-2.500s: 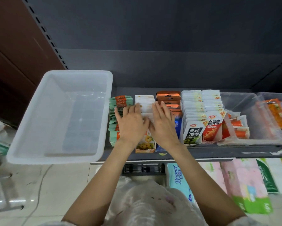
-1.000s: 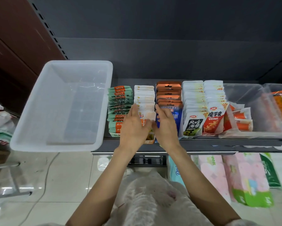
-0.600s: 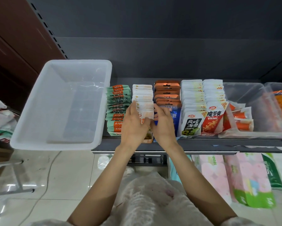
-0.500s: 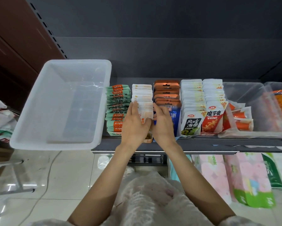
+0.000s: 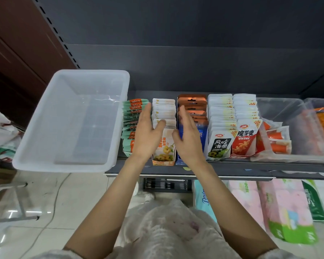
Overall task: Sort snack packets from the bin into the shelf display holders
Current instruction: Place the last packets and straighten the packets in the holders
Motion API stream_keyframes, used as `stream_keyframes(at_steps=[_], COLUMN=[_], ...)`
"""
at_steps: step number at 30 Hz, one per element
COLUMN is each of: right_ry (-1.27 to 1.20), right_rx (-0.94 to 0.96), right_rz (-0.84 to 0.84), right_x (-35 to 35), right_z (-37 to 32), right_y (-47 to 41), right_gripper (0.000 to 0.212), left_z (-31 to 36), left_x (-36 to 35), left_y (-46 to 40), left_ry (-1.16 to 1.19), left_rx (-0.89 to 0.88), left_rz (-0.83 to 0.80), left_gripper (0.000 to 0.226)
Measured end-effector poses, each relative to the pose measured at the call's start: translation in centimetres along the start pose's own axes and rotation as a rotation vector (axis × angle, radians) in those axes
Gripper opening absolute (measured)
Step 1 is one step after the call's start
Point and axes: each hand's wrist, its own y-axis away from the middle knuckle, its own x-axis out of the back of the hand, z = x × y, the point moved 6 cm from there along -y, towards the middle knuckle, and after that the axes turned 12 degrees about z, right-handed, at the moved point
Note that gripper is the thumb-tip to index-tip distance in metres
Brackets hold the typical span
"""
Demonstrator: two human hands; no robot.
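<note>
Squaring the white packets in their holder
Left hand and right hand, both flat-fingered and gripping nothing, should press evenly inward

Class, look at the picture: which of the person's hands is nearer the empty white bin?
Left. The left hand lies by the green packets next to the bin; the right hand is farther off, over the blue holder.

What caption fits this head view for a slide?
Both hands, left hand and right hand, straddle the white packet row on the shelf; the clear bin sits empty.
</note>
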Motion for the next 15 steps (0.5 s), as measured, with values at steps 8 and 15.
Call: stream_keyframes(at_steps=[8, 15], right_ry=[-0.079, -0.066], right_rx=[0.001, -0.033], right_rz=[-0.025, -0.003], right_x=[-2.6, -2.2], right_z=[-0.3, -0.3], right_y=[-0.7, -1.5], right_gripper=[0.071, 0.072], left_z=[-0.2, -0.1], left_x=[-1.6, -2.1], left_y=[-0.6, -0.8], left_ry=[-0.257, -0.441], left_rx=[-0.061, -0.072], left_rz=[0.007, -0.035], left_gripper=[0.056, 0.059])
